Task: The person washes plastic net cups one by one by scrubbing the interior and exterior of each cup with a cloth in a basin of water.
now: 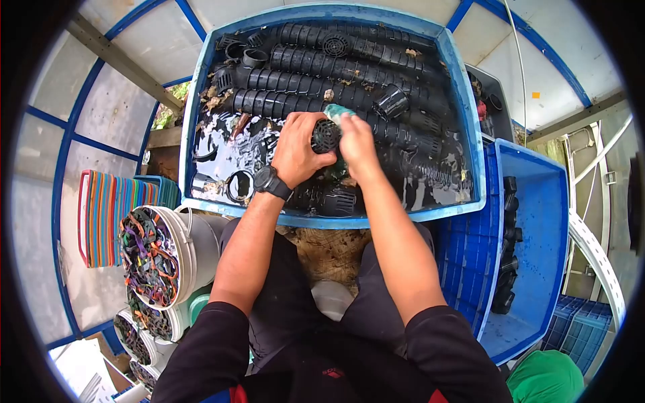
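My left hand (pixel 295 149), with a black watch on the wrist, is wrapped round a black net pot (pixel 325 137) whose slotted round end faces me. Against the pot's right side, my right hand (pixel 358 149) is closed on a pale green scrub cloth (pixel 341 112), which bulges out past the fingertips. Both hands are above a blue tub (pixel 309 220) of dark water. Long rows of nested black net pots (pixel 329 67) lie in it, with a loose pot (pixel 390 102) just right of my hands.
Right of the tub stands a blue crate (pixel 537 201) with a row of black pots (pixel 507 248). White buckets (pixel 185 248) full of colourful strips are at my left, beside stacked coloured trays (pixel 107 218). A green rounded object (pixel 545 379) sits at lower right.
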Action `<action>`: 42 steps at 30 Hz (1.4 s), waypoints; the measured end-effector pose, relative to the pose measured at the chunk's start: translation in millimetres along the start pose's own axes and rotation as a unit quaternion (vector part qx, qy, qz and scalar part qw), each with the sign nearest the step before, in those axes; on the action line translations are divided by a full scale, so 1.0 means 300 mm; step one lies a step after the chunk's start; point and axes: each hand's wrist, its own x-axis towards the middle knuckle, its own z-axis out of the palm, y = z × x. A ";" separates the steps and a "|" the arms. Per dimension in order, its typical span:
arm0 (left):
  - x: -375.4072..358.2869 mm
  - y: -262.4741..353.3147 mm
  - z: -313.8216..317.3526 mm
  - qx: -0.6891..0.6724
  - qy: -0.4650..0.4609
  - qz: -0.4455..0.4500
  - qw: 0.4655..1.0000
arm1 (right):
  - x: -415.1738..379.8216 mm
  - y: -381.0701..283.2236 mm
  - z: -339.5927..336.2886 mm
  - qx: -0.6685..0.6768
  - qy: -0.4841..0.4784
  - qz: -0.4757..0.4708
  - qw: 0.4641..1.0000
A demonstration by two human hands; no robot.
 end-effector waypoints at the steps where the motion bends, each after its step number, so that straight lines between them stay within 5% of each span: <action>1: 0.003 -0.002 0.006 -0.015 0.010 0.001 1.000 | 0.021 0.005 -0.002 0.206 0.028 0.059 0.976; 3: 0.008 -0.003 0.007 -0.034 0.018 0.005 0.999 | 0.016 -0.047 -0.044 0.327 0.060 0.172 0.927; 9: 0.018 0.015 0.002 -0.016 0.025 -0.002 1.000 | 0.034 -0.005 -0.120 0.378 0.018 0.167 0.911; 12: 0.006 -0.005 0.011 0.002 -0.004 -0.034 0.999 | -0.009 -0.079 -0.087 0.280 0.048 -0.010 0.959; 15: 0.005 -0.023 0.031 0.000 -0.009 -0.043 0.999 | -0.029 -0.022 -0.036 0.005 0.053 -0.192 0.980; 17: 0.005 -0.017 0.033 0.027 -0.033 -0.070 0.997 | -0.121 -0.110 -0.026 -0.161 -0.005 -0.135 0.978; 23: -0.003 -0.017 0.014 0.095 -0.033 -0.110 0.989 | -0.138 -0.087 -0.016 -0.161 -0.043 -0.252 0.953; 25: 0.000 -0.007 0.007 0.094 -0.053 -0.111 0.988 | -0.141 -0.091 -0.022 -0.176 -0.059 -0.219 0.958; 28: -0.017 -0.003 0.041 0.105 -0.033 -0.067 0.992 | -0.103 -0.055 -0.007 -0.200 0.018 -0.283 0.938; 37: -0.004 0.024 0.000 -0.009 -0.107 -0.092 0.990 | -0.030 -0.027 -0.017 -0.240 0.002 -0.232 0.943; 39: 0.008 0.035 -0.022 -0.013 -0.108 -0.069 0.992 | 0.052 0.033 -0.006 0.094 0.045 -0.018 0.994; 42: 0.011 0.045 -0.044 -0.023 -0.071 -0.069 0.995 | 0.059 0.002 -0.071 0.285 0.075 0.071 0.953</action>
